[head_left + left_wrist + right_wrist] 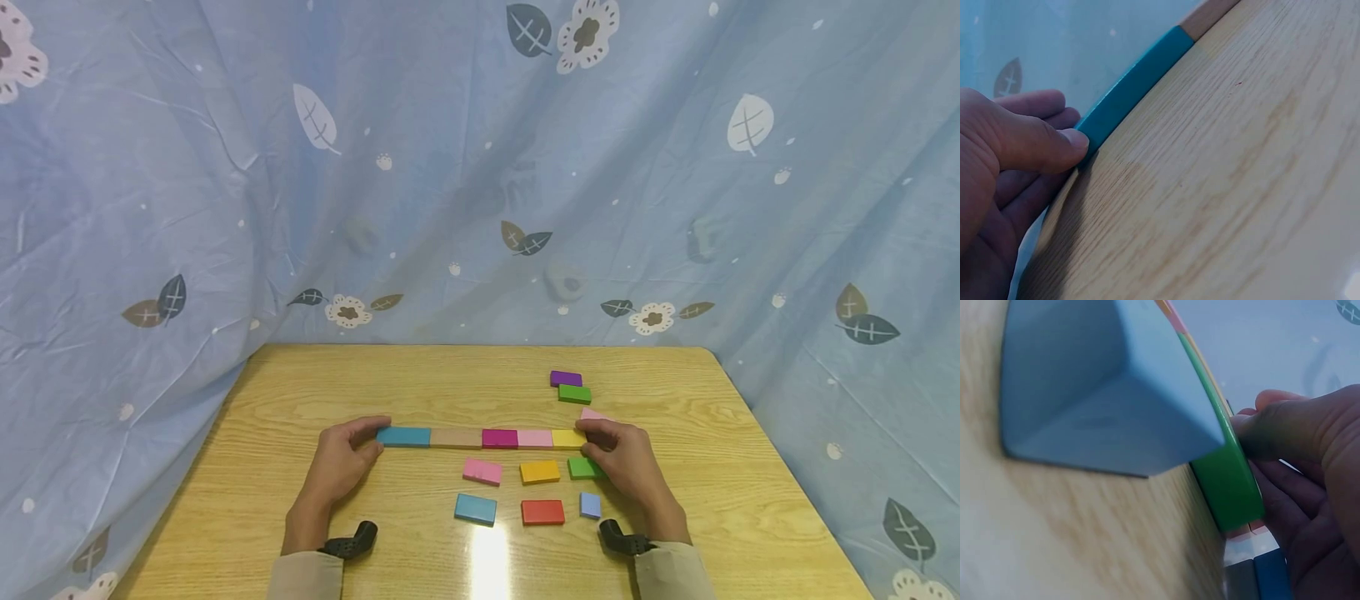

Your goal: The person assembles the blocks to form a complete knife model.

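Observation:
A straight row of flat blocks runs across the table between both hands: a blue block (403, 437), a tan wooden one (456, 438), a magenta one (499, 439), a light pink one (535, 438) and a yellow block (568, 439). At the row's left end, my left hand (337, 462) pinches the blue block, thumb on its near side and fingers beyond. My right hand (628, 460) pinches the yellow block's right end. Just below that hand lies a green block (583, 468), partly covered by it. In the right wrist view a light blue block (1116, 394) hides much of the row.
Nearer me lie a pink block (482, 472), an orange block (540, 472), a second blue block (476, 509) and a red block (542, 512). Farther back, a purple block (566, 379) sits by another green block (574, 394). A patterned curtain (450, 208) surrounds the table.

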`<action>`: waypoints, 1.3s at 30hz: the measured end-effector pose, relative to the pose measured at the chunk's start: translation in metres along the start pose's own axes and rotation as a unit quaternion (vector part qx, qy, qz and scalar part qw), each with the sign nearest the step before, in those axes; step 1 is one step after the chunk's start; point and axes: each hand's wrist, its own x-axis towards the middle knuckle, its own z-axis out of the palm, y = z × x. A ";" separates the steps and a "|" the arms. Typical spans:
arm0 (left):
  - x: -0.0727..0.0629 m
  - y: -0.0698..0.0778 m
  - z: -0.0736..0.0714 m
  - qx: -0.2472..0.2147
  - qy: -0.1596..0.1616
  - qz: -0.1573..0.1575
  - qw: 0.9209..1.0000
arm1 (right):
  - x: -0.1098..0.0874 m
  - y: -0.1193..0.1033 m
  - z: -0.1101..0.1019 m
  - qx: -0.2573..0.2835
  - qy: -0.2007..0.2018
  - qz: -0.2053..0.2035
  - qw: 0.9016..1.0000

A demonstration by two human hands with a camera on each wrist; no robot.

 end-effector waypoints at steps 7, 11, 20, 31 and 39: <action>0.000 0.000 0.000 -0.001 -0.001 -0.001 1.000 | -0.001 0.001 0.000 0.008 0.002 0.003 1.000; -0.001 0.000 -0.001 0.000 -0.002 0.000 1.000 | -0.001 0.000 0.000 0.006 0.002 0.002 1.000; -0.002 0.001 -0.001 0.000 -0.002 -0.004 1.000 | -0.001 0.000 0.000 0.001 0.003 0.004 1.000; 0.001 0.003 -0.002 0.003 -0.003 -0.001 1.000 | -0.014 -0.017 -0.004 0.076 0.030 -0.004 0.997; 0.002 0.002 -0.001 0.005 -0.002 -0.002 1.000 | -0.014 -0.039 0.019 0.180 -0.018 -0.076 0.981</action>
